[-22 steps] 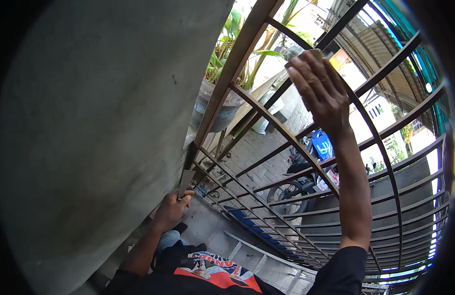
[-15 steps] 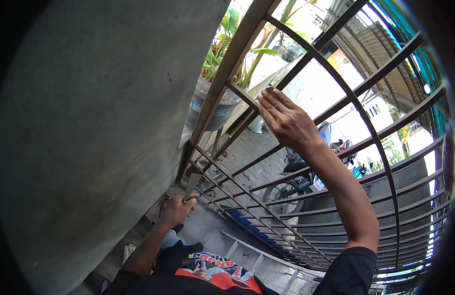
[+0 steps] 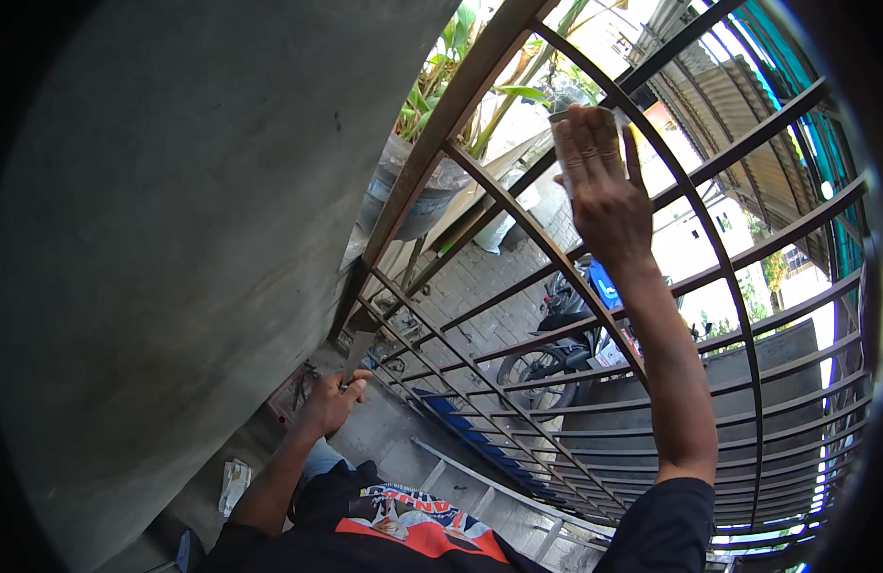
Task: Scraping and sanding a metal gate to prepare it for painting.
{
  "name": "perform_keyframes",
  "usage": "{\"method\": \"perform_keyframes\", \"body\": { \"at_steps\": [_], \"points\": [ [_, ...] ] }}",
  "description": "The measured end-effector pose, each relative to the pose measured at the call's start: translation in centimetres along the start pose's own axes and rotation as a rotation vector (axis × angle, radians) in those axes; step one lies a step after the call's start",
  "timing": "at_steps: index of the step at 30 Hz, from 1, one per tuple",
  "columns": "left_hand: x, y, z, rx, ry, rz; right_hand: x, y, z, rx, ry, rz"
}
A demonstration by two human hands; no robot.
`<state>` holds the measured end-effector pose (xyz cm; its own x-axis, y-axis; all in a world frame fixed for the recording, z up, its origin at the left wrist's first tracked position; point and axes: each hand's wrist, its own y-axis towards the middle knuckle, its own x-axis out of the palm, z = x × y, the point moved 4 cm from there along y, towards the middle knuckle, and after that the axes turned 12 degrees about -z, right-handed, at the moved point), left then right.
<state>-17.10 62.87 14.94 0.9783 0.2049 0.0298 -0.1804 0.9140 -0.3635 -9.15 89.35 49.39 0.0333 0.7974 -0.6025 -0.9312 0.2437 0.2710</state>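
My right hand (image 3: 610, 205) is raised over the brown metal grille (image 3: 548, 246), its fingers stretched flat. Beneath them it presses what looks like a piece of sandpaper (image 3: 563, 153) against a slanting bar; a pale face and a dark edge show past the fingers. Lower down at the left, my left hand (image 3: 329, 407) is closed round the handle of a putty knife (image 3: 361, 350). The broad metal blade points up, close to the grille's lower corner and the wall. Most of the handle is hidden in my fist.
A bare grey wall (image 3: 202, 229) fills the left side. Beyond the grille are a potted plant (image 3: 403, 181) and a parked motorcycle (image 3: 561, 353). A ladder (image 3: 489, 501) lies below, near the grille's foot, and folded paper (image 3: 235, 484) is on the floor.
My right hand has moved right and up with the sandpaper, away from the bar joint near the thick frame. My left hand still grips the putty knife; the view has shifted slightly.
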Motion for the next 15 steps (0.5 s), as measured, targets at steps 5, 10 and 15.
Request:
{"method": "perform_keyframes", "body": {
  "at_steps": [5, 10, 15],
  "points": [
    [-0.5, 0.9, -0.3, 0.11, 0.001, 0.082, 4.1, -2.8, -3.3, -0.224, -0.072, -0.181],
    [-1.3, -0.3, -0.3, 0.07, 0.08, 0.135, 0.0, -0.8, -0.4, 0.026, -0.114, 0.029],
    [-1.2, 0.6, -0.1, 0.071, 0.085, 0.122, 2.8, -1.7, -3.2, -0.163, -0.13, -0.106]
  ]
}}
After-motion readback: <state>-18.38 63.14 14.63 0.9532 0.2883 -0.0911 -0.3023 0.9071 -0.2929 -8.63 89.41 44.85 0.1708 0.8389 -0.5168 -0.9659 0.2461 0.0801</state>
